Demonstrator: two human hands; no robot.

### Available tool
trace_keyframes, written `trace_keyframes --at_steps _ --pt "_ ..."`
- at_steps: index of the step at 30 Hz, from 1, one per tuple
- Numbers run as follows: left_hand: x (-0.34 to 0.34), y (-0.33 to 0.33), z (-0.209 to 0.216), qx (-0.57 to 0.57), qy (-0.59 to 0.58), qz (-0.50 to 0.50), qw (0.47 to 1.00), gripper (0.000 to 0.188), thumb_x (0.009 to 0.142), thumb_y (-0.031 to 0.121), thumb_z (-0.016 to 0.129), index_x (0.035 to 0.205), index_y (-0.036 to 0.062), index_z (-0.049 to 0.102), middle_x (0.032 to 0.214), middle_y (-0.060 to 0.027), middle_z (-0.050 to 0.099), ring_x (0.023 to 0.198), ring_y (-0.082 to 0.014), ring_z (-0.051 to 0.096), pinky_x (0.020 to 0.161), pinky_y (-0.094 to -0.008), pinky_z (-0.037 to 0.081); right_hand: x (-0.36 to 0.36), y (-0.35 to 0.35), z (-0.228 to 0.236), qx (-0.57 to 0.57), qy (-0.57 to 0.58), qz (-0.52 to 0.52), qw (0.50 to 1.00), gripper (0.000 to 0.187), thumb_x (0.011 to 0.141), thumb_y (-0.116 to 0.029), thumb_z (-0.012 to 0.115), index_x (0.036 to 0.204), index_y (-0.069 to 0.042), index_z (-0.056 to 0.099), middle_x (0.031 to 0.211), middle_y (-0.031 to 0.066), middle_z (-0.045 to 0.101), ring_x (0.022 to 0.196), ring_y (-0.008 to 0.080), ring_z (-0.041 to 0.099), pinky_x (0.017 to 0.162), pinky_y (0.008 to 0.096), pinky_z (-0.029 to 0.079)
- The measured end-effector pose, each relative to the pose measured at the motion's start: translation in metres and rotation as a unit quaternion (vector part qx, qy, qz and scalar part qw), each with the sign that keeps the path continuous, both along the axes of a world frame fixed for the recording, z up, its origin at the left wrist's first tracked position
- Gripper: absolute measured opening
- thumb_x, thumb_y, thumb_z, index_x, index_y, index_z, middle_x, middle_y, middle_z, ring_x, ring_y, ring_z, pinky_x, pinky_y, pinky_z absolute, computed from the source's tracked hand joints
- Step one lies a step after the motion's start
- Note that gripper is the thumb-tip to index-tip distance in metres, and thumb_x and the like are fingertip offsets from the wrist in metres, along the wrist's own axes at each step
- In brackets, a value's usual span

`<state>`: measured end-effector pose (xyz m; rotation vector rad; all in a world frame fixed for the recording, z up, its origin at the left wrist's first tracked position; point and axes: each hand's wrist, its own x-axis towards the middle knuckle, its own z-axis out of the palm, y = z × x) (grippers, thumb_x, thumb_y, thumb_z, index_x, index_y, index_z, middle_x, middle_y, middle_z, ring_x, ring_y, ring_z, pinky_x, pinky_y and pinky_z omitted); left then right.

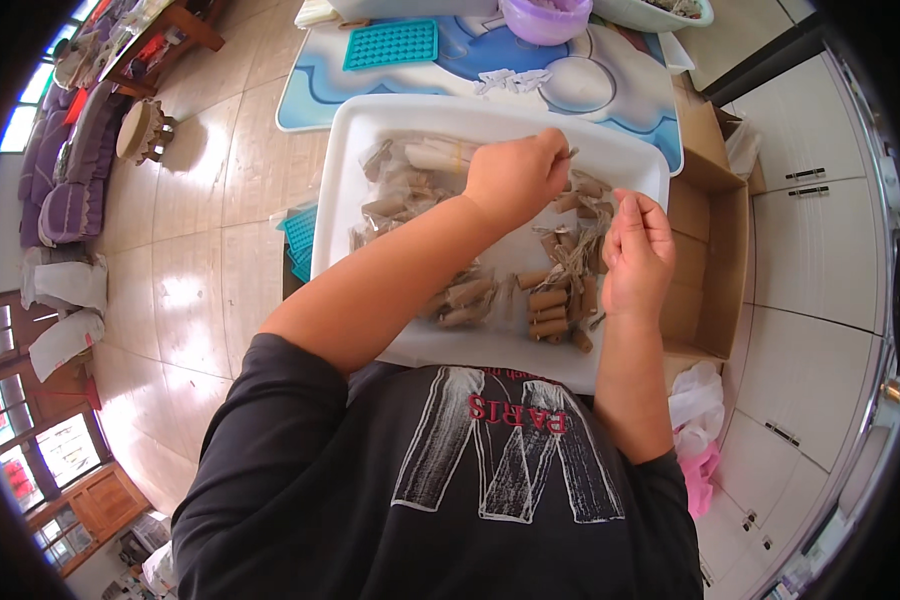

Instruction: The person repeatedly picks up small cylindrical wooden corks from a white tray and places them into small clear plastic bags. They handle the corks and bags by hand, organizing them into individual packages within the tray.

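Note:
A large white plastic tray [342,190] sits before me, holding several small brown cylinders [547,312] and clear plastic bags [468,292] with more of them inside. My left hand [523,178] reaches across to the tray's far right part, its fingers curled closed; a tiny dark end shows at its fingertips, too small to name. Over the right side of the tray, my right hand [638,252] is raised with thumb and forefinger pinched together. What that pinch holds is hard to see. Brown cylinders [588,186] with thin pale strands lie below and between both hands.
Behind the tray, a blue-and-white patterned table [310,85] bears a teal gridded tray [391,45], white pieces [513,80] and a purple-lined bowl [545,20]. At right stands an open cardboard box [735,250] by white cabinets [820,240]. Left are a stool [142,130] and purple sofa [75,180].

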<state>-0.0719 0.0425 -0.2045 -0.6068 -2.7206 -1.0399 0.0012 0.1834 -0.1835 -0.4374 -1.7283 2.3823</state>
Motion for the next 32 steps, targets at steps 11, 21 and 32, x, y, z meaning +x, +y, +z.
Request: trace_keyframes --at_steps 11,21,32 --pt "0.023 -0.043 0.067 0.278 -0.464 -0.086 0.836 0.019 0.089 0.019 0.054 0.092 0.0004 0.057 0.077 -0.0070 0.063 0.058 -0.0092 0.056 0.058 -0.0227 0.047 0.005 -0.018 0.005 0.098 0.016 0.124 0.987 0.018 0.084 -0.012 0.064 0.098 -0.001 0.061 0.075 -0.0036 0.054 0.067 0.0039 0.045 0.061 0.0170 0.037" --pt "0.043 -0.053 0.047 0.391 -0.427 -0.060 0.813 0.024 0.089 0.022 0.055 0.101 0.0016 0.059 0.082 -0.0052 0.062 0.066 -0.0084 0.056 0.062 -0.0203 0.046 0.007 -0.014 0.001 0.102 -0.006 0.125 0.987 0.013 0.084 -0.014 0.063 0.086 -0.001 0.061 0.073 -0.0026 0.055 0.067 0.0036 0.045 0.061 0.0172 0.036" --pt "0.049 -0.048 0.029 0.317 -0.319 -0.108 0.886 0.041 0.082 0.032 0.066 0.115 0.0103 0.053 0.104 -0.0024 0.055 0.095 -0.0181 0.048 0.084 -0.0270 0.041 0.005 -0.001 -0.005 -0.068 -0.043 0.181 0.980 0.021 0.085 -0.015 0.062 0.102 -0.002 0.058 0.080 0.0036 0.060 0.063 0.0057 0.050 0.059 0.0156 0.040"
